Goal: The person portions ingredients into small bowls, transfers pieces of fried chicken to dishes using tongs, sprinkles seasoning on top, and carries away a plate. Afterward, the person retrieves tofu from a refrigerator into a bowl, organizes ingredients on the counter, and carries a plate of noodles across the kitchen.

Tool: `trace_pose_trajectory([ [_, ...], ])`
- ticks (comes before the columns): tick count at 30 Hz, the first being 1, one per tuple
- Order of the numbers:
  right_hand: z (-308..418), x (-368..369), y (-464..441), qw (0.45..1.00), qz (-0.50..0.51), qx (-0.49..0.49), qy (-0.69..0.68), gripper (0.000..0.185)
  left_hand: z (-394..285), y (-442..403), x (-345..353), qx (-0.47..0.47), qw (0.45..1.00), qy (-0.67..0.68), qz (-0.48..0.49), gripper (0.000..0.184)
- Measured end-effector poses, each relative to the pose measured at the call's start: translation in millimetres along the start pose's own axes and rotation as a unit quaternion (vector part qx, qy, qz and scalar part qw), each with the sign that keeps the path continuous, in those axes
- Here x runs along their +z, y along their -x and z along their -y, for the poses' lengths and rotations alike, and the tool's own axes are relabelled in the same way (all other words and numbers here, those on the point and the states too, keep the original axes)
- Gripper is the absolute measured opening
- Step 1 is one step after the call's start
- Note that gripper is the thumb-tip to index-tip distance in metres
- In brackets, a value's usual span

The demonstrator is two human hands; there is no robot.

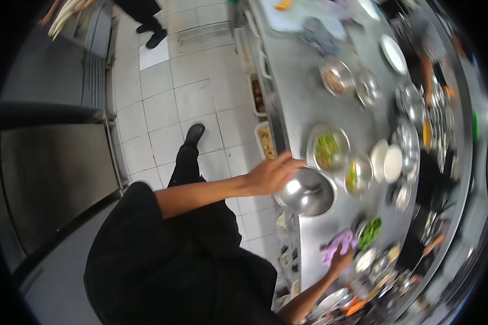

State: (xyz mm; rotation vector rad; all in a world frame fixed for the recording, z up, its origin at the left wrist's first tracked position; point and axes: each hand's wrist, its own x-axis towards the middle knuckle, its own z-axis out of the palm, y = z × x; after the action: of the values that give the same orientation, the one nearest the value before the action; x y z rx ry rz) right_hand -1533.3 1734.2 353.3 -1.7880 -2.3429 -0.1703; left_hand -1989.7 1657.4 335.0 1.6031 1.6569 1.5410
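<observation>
Holding left hand (270, 174) half-open at the rim of a steel bowl (309, 192) on the counter (303, 103), fingers loosely curled, contact unclear; gripping purple cloth (331, 250) with bent fingers of right hand (342, 257), near greens (370, 233).

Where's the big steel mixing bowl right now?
In the head view, the big steel bowl sits right of center on the counter's near edge, beside the left hand and the bowl of chopped greens.
</observation>
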Motion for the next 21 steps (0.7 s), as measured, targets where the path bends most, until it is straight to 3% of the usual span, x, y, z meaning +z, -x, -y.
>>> trace_pose_trajectory([
  [1, 64, -4, -3, 0.993, -0.007, 0.092, -0.071, 0.027, 23, 2, -33, -0.047, 0.998, 0.012, -0.040, 0.033],
  [3, 136, 33, 1, 0.975, 0.035, 0.090, -0.202, 0.022, 75, 5, -100, -0.135, 0.977, -0.026, -0.161, 0.028],
  [5, 305, 46, -23, 0.946, 0.148, 0.043, -0.285, 0.020, 154, 15, -146, -0.293, 0.937, 0.031, -0.187, 0.027],
  [7, 436, 99, -60, 0.906, 0.235, 0.020, -0.352, 0.028, 240, 15, -173, -0.435, 0.851, 0.175, -0.236, 0.030],
  [8, 477, 143, -88, 0.924, 0.182, -0.099, -0.323, 0.028, 282, 19, -177, -0.437, 0.852, 0.187, -0.221, 0.030],
  [10, 560, 204, -165, 0.930, 0.108, -0.166, -0.309, 0.035, 357, 22, -191, -0.431, 0.881, -0.026, -0.192, 0.032],
  [11, 587, 239, -206, 0.929, 0.052, -0.219, -0.293, 0.037, 380, 17, -203, -0.435, 0.882, -0.016, -0.180, 0.032],
  [12, 618, 260, -245, 0.940, 0.013, -0.184, -0.288, 0.036, 398, 13, -214, -0.448, 0.879, 0.018, -0.165, 0.032],
  [13, 649, 263, -275, 0.959, 0.083, -0.048, -0.268, 0.041, 413, 11, -221, -0.461, 0.873, 0.052, -0.148, 0.032],
  [15, 653, 318, -334, 0.972, 0.194, 0.049, -0.121, 0.049, 434, 0, -231, -0.454, 0.875, 0.096, -0.138, 0.032],
  [16, 650, 333, -350, 0.973, 0.195, 0.058, -0.111, 0.049, 437, -17, -238, -0.468, 0.860, 0.150, -0.138, 0.032],
  [18, 650, 347, -365, 0.927, 0.324, 0.035, -0.187, 0.053, 426, -61, -257, -0.507, 0.813, 0.256, -0.130, 0.030],
  [21, 654, 348, -360, 0.943, 0.289, 0.036, -0.160, 0.053, 454, -81, -243, -0.460, 0.845, 0.250, -0.107, 0.029],
])
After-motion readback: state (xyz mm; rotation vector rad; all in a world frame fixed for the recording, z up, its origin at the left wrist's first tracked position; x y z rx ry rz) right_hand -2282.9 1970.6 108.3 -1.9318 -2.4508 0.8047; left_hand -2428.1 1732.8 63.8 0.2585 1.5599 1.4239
